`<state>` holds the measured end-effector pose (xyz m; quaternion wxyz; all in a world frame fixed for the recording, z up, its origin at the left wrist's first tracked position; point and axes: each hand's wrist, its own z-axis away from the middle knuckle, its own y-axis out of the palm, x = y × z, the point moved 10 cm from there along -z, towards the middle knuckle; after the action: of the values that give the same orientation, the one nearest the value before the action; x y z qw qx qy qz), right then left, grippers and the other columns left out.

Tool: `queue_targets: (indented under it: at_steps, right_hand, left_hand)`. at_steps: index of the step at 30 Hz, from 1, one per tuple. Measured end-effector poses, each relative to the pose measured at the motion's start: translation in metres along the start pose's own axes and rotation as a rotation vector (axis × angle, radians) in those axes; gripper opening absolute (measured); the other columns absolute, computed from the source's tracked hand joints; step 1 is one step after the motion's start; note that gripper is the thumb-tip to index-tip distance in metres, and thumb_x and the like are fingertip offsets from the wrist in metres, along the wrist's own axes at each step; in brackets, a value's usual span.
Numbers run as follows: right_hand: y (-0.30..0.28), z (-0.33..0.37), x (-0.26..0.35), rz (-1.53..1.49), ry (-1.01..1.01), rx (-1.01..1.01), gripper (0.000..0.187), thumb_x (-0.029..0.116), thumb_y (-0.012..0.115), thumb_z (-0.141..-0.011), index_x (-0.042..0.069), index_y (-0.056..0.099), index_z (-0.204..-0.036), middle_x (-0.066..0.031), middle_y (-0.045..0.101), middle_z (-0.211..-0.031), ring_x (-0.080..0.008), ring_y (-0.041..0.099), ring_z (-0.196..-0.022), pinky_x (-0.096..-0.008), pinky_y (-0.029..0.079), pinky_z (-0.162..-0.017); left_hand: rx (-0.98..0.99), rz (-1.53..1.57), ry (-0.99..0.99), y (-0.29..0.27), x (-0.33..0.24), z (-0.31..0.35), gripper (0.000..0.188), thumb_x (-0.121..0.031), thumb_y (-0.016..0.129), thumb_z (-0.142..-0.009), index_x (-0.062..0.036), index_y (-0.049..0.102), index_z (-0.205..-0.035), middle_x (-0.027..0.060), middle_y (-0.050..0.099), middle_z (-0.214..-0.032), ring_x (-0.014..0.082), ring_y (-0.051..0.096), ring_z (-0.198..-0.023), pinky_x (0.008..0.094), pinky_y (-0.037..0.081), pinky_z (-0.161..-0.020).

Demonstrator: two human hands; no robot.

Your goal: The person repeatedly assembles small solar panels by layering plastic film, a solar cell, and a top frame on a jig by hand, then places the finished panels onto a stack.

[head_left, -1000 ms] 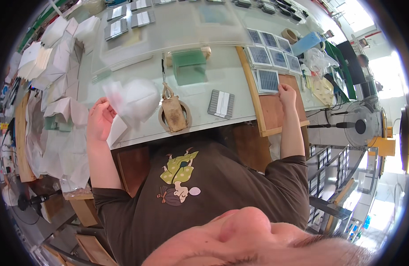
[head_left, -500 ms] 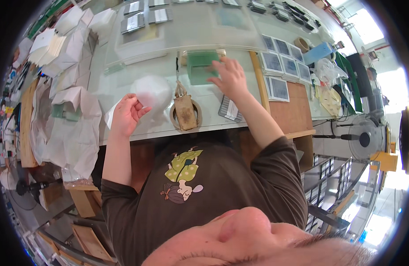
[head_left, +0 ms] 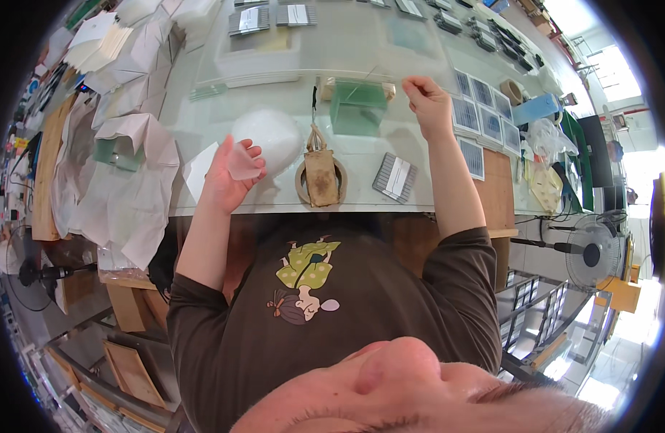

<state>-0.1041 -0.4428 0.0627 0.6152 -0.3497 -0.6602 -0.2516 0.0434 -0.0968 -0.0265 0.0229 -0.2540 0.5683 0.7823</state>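
My left hand (head_left: 231,179) is turned palm up with its fingers curled round a small translucent sheet (head_left: 244,163). Just behind it lies a round white translucent pad (head_left: 273,137). My right hand (head_left: 427,105) is raised over the table's right part, thumb and fingers pinched together; whatever they hold is too fine to make out. To its left stands a stack of greenish glass sheets (head_left: 357,112) against a wooden strip (head_left: 390,90). Between my hands a brown block with a cord handle (head_left: 321,177) rests on a tape roll (head_left: 301,180).
A grey striped piece with a white band (head_left: 396,177) lies by the front edge. Right of my arm are several framed dark panels (head_left: 484,115) and a blue bottle (head_left: 534,110). Crumpled white paper (head_left: 141,195) covers the left side. A clear raised sheet (head_left: 274,75) spans the back.
My right hand has gone from over the glass stack to its right, and its spread fingers have closed into a pinch. My left palm has turned upward, showing the translucent sheet more plainly.
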Motion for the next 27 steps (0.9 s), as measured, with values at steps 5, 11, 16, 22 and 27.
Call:
queue_targets:
  at_steps: [5, 11, 16, 22, 27]
  right_hand:
    - [0.022, 0.032, -0.014, -0.217, 0.145, 0.122, 0.012, 0.005, 0.062, -0.087, 0.001, 0.062, -0.099, -0.0005, 0.057, -0.074, -0.0077, 0.052, -0.058, -0.0207, 0.041, -0.049]
    - [0.080, 0.155, -0.071, -0.222, 0.561, 0.357, 0.034, 0.003, 0.059, -0.087, -0.006, 0.049, -0.118, -0.0068, 0.058, -0.083, -0.0147, 0.061, -0.061, -0.0260, 0.054, -0.052]
    - [0.073, 0.174, -0.030, 0.501, 0.085, 0.303, 0.041, 0.017, 0.068, -0.082, -0.002, 0.055, -0.116, -0.0098, 0.058, -0.080, -0.0169, 0.062, -0.068, -0.0309, 0.052, -0.063]
    - [-0.087, 0.130, 0.011, 1.094, -0.389, -0.354, 0.048, 0.028, 0.070, -0.081, -0.002, 0.057, -0.116, -0.0169, 0.062, -0.103, -0.0329, 0.058, -0.096, -0.0407, 0.046, -0.084]
    - [-0.213, 0.095, -0.071, 1.198, 0.230, -0.380, 0.075, 0.054, 0.061, -0.080, 0.001, 0.047, -0.130, -0.0213, 0.045, -0.134, -0.0381, 0.038, -0.126, -0.0460, 0.032, -0.104]
  left_hand:
    - [-0.225, -0.138, 0.090, -0.010, -0.001, 0.008, 0.050, -0.054, 0.045, -0.093, -0.0070, 0.055, -0.108, 0.0127, 0.061, -0.106, 0.0346, 0.060, -0.102, 0.0472, 0.049, -0.087]
    - [-0.116, -0.162, 0.056, 0.003, 0.005, 0.008, 0.048, -0.053, 0.047, -0.092, -0.0093, 0.056, -0.108, 0.0115, 0.061, -0.107, 0.0380, 0.058, -0.106, 0.0511, 0.047, -0.089]
    - [-0.125, -0.220, -0.002, 0.019, 0.014, 0.008, 0.035, -0.040, 0.049, -0.091, -0.0110, 0.056, -0.108, 0.0095, 0.061, -0.107, 0.0367, 0.059, -0.106, 0.0482, 0.048, -0.085]
    - [-0.268, -0.432, -0.044, -0.004, 0.011, 0.036, 0.018, -0.025, 0.049, -0.087, -0.0137, 0.055, -0.100, 0.0040, 0.062, -0.103, 0.0265, 0.064, -0.097, 0.0361, 0.052, -0.059]
    - [-0.295, -0.459, -0.031, 0.000, 0.014, 0.037, 0.016, -0.024, 0.049, -0.088, -0.0139, 0.055, -0.099, 0.0027, 0.061, -0.099, 0.0237, 0.066, -0.090, 0.0312, 0.050, -0.050]
